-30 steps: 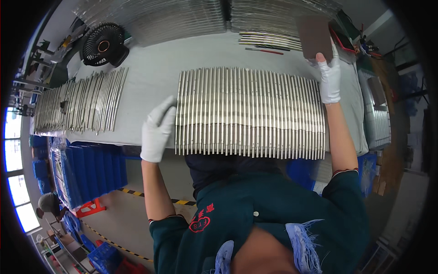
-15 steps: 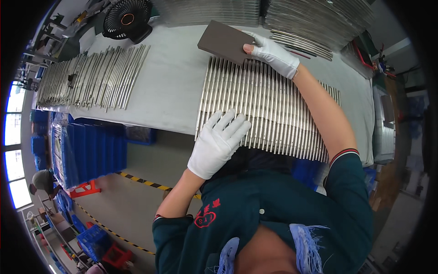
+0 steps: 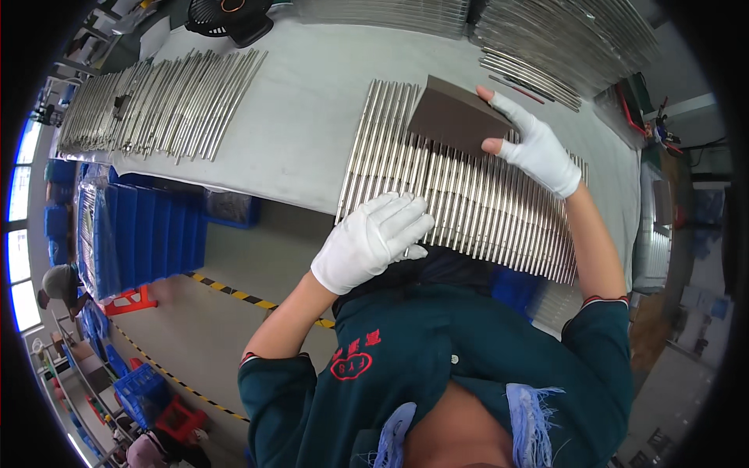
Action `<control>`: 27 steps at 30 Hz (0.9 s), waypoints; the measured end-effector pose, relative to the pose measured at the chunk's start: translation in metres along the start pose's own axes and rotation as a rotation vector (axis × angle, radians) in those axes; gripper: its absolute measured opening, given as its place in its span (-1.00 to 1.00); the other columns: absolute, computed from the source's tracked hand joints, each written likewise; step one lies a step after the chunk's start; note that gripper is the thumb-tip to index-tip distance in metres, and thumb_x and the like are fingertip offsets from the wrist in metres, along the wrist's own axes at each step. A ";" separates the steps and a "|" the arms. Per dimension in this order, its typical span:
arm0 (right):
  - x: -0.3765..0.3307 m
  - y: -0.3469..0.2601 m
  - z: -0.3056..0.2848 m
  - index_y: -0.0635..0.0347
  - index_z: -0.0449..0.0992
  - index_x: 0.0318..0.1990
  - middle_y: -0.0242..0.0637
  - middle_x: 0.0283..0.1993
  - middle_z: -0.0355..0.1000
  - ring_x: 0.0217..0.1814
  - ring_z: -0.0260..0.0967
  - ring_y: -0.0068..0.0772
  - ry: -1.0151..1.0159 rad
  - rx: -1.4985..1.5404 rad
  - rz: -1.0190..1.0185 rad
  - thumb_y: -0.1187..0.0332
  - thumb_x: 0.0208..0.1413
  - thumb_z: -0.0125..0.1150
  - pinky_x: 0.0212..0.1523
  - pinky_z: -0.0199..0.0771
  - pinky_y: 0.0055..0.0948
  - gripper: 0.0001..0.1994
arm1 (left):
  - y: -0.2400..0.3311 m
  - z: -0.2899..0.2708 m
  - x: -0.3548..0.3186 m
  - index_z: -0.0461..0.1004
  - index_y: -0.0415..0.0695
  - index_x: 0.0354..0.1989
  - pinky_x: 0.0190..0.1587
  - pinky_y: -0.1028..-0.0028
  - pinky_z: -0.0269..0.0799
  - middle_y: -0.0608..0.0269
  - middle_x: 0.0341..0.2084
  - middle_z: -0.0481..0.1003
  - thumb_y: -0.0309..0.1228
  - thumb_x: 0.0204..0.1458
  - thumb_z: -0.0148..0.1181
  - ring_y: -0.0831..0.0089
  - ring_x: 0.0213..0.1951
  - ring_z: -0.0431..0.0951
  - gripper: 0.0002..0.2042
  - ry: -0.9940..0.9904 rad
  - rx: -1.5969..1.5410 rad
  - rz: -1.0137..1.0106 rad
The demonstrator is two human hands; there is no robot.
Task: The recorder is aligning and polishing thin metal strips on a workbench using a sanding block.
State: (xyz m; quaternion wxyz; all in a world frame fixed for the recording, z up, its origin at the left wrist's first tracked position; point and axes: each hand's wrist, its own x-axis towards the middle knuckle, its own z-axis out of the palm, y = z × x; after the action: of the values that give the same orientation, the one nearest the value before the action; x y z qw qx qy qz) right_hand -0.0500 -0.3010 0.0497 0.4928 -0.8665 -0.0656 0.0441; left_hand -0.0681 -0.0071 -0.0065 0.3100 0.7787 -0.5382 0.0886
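On table (image 3: 296, 117), rods (image 3: 499, 207): pointing near-to-far
Brown block (image 3: 456, 121): long axis crosswise
Right hand (image 3: 538, 152): holding block
Left hand (image 3: 370, 242): over rods; grip I can't tell

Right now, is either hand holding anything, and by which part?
The right hand holds the brown block by its right end, thumb at the corner. The left hand lies over near ends of the metal rods; any grip there cannot be told.
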 end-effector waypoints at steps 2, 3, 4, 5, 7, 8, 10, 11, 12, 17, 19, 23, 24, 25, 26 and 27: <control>-0.017 -0.003 -0.001 -0.04 0.35 0.35 -0.27 0.04 0.54 0.15 0.43 -0.36 -0.028 -0.147 -0.131 0.40 0.01 0.41 0.23 0.35 -0.44 -0.32 | 0.000 -0.001 0.000 0.50 -0.19 -0.07 0.08 0.22 0.50 0.09 -0.08 0.50 -0.23 -0.27 0.41 0.10 -0.03 0.55 -0.47 0.027 0.006 0.015; -0.020 -0.005 -0.002 -0.04 0.35 0.35 -0.27 0.04 0.54 0.15 0.43 -0.36 -0.030 -0.147 -0.127 0.40 0.01 0.41 0.23 0.35 -0.44 -0.32 | 0.000 0.000 0.001 0.50 -0.19 -0.07 0.08 0.22 0.50 0.09 -0.08 0.50 -0.23 -0.27 0.41 0.10 -0.03 0.55 -0.47 0.026 0.002 0.013; -0.021 -0.010 -0.004 -0.06 0.36 0.34 -0.26 -0.07 0.54 0.04 0.45 -0.33 -0.085 -0.297 -0.193 0.41 -0.03 0.42 0.13 0.40 -0.42 -0.30 | 0.001 -0.001 0.002 0.50 -0.19 -0.06 0.09 0.21 0.49 0.08 -0.07 0.50 -0.24 -0.25 0.41 0.09 -0.02 0.54 -0.48 0.009 -0.008 0.012; -0.021 -0.013 -0.004 -0.08 0.37 0.34 -0.25 -0.18 0.53 -0.06 0.46 -0.29 -0.140 -0.445 -0.261 0.43 -0.06 0.43 0.03 0.45 -0.40 -0.28 | 0.002 -0.002 0.003 0.50 -0.19 -0.06 0.11 0.20 0.48 0.08 -0.06 0.49 -0.24 -0.24 0.41 0.09 -0.02 0.54 -0.48 -0.008 -0.017 0.010; -0.015 -0.020 0.016 -0.11 0.41 0.30 -0.25 -0.35 0.45 -0.24 0.41 -0.22 -0.073 -0.511 -0.382 0.42 -0.11 0.44 -0.14 0.45 -0.32 -0.29 | 0.003 -0.004 0.009 0.50 -0.19 -0.05 0.12 0.19 0.47 0.07 -0.04 0.49 -0.24 -0.23 0.42 0.08 -0.01 0.54 -0.48 -0.031 -0.015 0.018; -0.012 -0.021 0.028 -0.13 0.42 0.29 -0.26 -0.35 0.45 -0.26 0.40 -0.21 -0.009 -0.482 -0.487 0.41 -0.10 0.44 -0.15 0.46 -0.31 -0.31 | 0.003 -0.004 0.011 0.49 -0.19 -0.05 0.14 0.18 0.46 0.07 -0.02 0.49 -0.24 -0.22 0.42 0.08 0.01 0.54 -0.49 -0.052 -0.010 0.027; -0.009 -0.020 0.032 -0.18 0.45 0.26 -0.26 -0.35 0.46 -0.31 0.40 -0.18 0.048 -0.460 -0.596 0.38 -0.09 0.43 -0.19 0.48 -0.27 -0.35 | 0.003 -0.003 0.008 0.49 -0.20 -0.04 0.16 0.18 0.45 0.07 -0.01 0.48 -0.23 -0.20 0.42 0.08 0.02 0.53 -0.49 -0.041 0.008 0.043; -0.013 -0.024 0.021 -0.17 0.45 0.26 -0.25 -0.32 0.49 -0.29 0.43 -0.18 -0.048 -0.552 -0.447 0.39 -0.09 0.43 -0.19 0.49 -0.28 -0.35 | 0.003 -0.004 0.007 0.49 -0.21 -0.04 0.18 0.17 0.44 0.07 0.01 0.48 -0.23 -0.17 0.41 0.09 0.04 0.52 -0.49 -0.030 0.023 0.063; -0.017 -0.021 0.009 -0.16 0.46 0.25 -0.25 -0.33 0.48 -0.29 0.42 -0.18 -0.047 -0.532 -0.432 0.39 -0.09 0.43 -0.19 0.48 -0.27 -0.35 | 0.004 -0.005 0.006 0.49 -0.21 -0.04 0.18 0.17 0.44 0.07 0.01 0.48 -0.23 -0.17 0.41 0.09 0.04 0.52 -0.49 -0.027 0.027 0.054; -0.021 -0.023 0.006 -0.15 0.47 0.24 -0.23 -0.39 0.41 -0.31 0.40 -0.15 -0.033 -0.561 -0.365 0.42 -0.11 0.44 -0.21 0.46 -0.24 -0.35 | 0.007 -0.011 0.015 0.48 -0.23 -0.05 0.21 0.17 0.41 0.05 0.04 0.47 -0.20 -0.14 0.39 0.08 0.08 0.49 -0.50 -0.112 0.045 0.078; -0.013 -0.027 0.027 -0.16 0.46 0.25 -0.23 -0.36 0.45 -0.28 0.41 -0.12 0.011 -0.516 -0.492 0.42 -0.10 0.43 -0.16 0.46 -0.23 -0.35 | 0.006 -0.010 0.014 0.48 -0.22 -0.05 0.21 0.16 0.40 0.05 0.04 0.47 -0.21 -0.14 0.39 0.08 0.09 0.49 -0.51 -0.115 0.043 0.076; -0.025 -0.018 -0.003 -0.11 0.45 0.25 -0.20 -0.22 0.53 -0.19 0.46 -0.10 -0.056 -0.480 -0.353 0.44 -0.12 0.43 -0.07 0.47 -0.25 -0.33 | 0.003 -0.010 0.010 0.48 -0.22 -0.04 0.22 0.16 0.38 0.06 0.03 0.47 -0.22 -0.15 0.38 0.09 0.10 0.48 -0.50 -0.130 0.008 0.058; -0.033 -0.017 -0.019 -0.09 0.45 0.26 -0.18 -0.15 0.55 -0.10 0.47 -0.06 -0.089 -0.493 -0.323 0.46 -0.13 0.43 0.02 0.47 -0.26 -0.32 | 0.003 -0.011 0.010 0.48 -0.22 -0.04 0.22 0.16 0.38 0.06 0.03 0.47 -0.22 -0.15 0.38 0.09 0.10 0.48 -0.50 -0.130 0.010 0.061; -0.046 -0.011 -0.029 0.00 0.41 0.30 -0.20 0.08 0.54 0.13 0.46 -0.20 -0.032 -0.495 -0.211 0.44 -0.08 0.44 0.20 0.40 -0.36 -0.32 | 0.003 -0.011 0.011 0.48 -0.21 -0.02 0.22 0.16 0.38 0.08 0.04 0.47 -0.22 -0.16 0.38 0.10 0.11 0.48 -0.49 -0.134 0.001 0.044; -0.061 0.004 -0.034 0.08 0.32 0.36 -0.26 0.32 0.38 0.33 0.32 -0.40 0.152 -0.211 -0.029 0.39 0.00 0.44 0.33 0.25 -0.44 -0.29 | 0.004 -0.013 0.012 0.48 -0.19 -0.01 0.22 0.16 0.37 0.09 0.05 0.47 -0.22 -0.16 0.38 0.11 0.11 0.48 -0.49 -0.135 -0.007 0.031; -0.068 0.029 -0.047 0.12 0.21 0.42 -0.29 0.41 0.26 0.37 0.23 -0.48 0.389 -0.124 -0.131 0.35 0.08 0.41 0.35 0.19 -0.48 -0.26 | 0.003 -0.011 0.013 0.48 -0.19 -0.01 0.22 0.16 0.37 0.09 0.05 0.47 -0.22 -0.16 0.38 0.11 0.11 0.48 -0.49 -0.133 -0.012 0.046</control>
State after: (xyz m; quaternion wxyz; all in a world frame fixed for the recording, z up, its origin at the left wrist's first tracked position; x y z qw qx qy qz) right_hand -0.1083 -0.3662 0.0498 0.4437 -0.8812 -0.0281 -0.1605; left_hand -0.0638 -0.0116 0.0091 0.2759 0.7685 -0.5759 0.0405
